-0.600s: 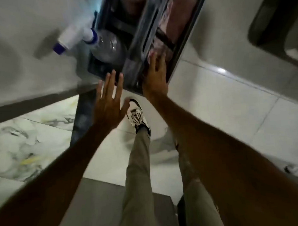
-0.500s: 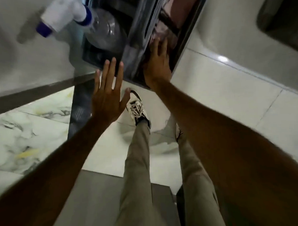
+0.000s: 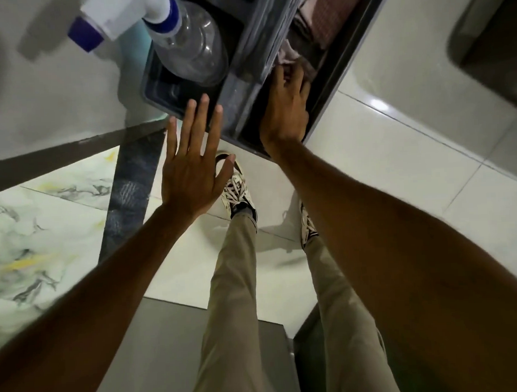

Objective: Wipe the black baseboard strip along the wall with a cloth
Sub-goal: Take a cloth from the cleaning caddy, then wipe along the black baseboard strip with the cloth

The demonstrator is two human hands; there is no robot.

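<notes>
Right hand [image 3: 284,111]: fingers reach into the caddy [image 3: 241,107], touching the pink cloth [image 3: 289,56]; grip unclear
Left hand [image 3: 191,169]: open, empty
Tip: pinch cloth fully before lifting

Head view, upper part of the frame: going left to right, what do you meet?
Spray bottle nozzle → clear bottle in the black caddy → left hand, open and flat → right hand, reaching into the compartment with the pinkish cloth.

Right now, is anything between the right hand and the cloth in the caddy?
Nothing visible. The right hand is already inside the caddy compartment, fingers reaching the pinkish cloth. The spray bottle sits in the other compartment.
</notes>
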